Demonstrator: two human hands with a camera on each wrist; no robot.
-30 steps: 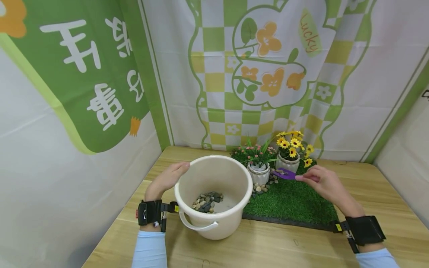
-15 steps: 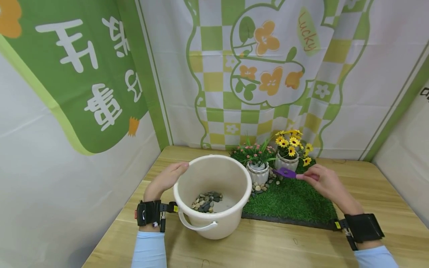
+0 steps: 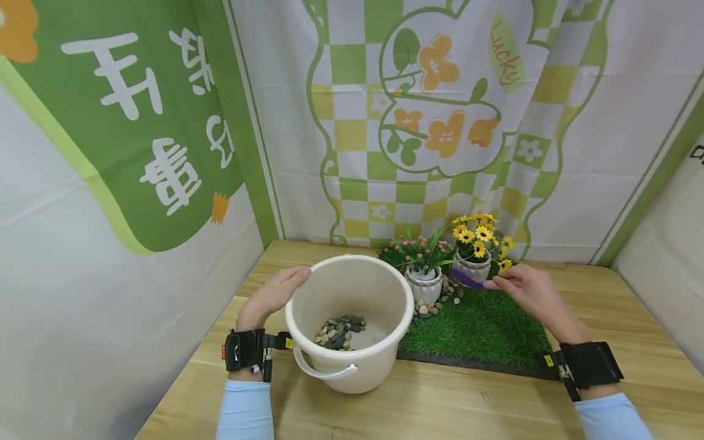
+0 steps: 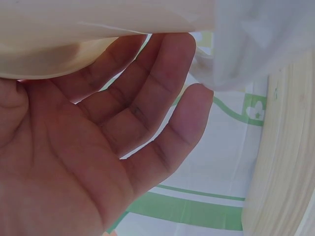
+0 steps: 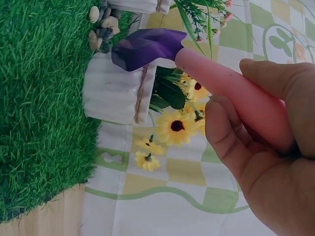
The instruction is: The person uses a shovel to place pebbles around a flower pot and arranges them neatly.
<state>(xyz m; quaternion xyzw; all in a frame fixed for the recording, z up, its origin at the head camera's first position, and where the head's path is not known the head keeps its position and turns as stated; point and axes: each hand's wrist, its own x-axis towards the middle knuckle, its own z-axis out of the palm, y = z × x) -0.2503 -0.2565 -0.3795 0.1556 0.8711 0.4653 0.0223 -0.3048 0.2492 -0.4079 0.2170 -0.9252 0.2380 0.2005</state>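
My right hand [image 3: 530,293] grips the pink handle of a small garden trowel [image 5: 231,91]. Its purple blade is tilted edge-on in front of the white pot of yellow flowers [image 3: 472,269], above the pebbles [image 3: 425,308] on the grass mat. No pebbles show on the blade. At the left rim of a cream bucket [image 3: 352,373] rests my left hand [image 3: 280,290]. The left wrist view shows its fingers [image 4: 162,83] loosely bent along the bucket's outside. More pebbles [image 3: 340,332] lie on the bucket's floor.
A second white pot [image 3: 425,286] with pink flowers stands between the bucket and the yellow-flower pot. Both pots are on the artificial grass mat [image 3: 478,339], which lies on the wooden table [image 3: 429,403]. Printed curtains [image 3: 297,122] close off the back and sides.
My right hand has turned the trowel from nearly flat to edge-on. The pebbles earlier on its blade are gone, and a pebble now lies on the grass below. The left hand stays put.
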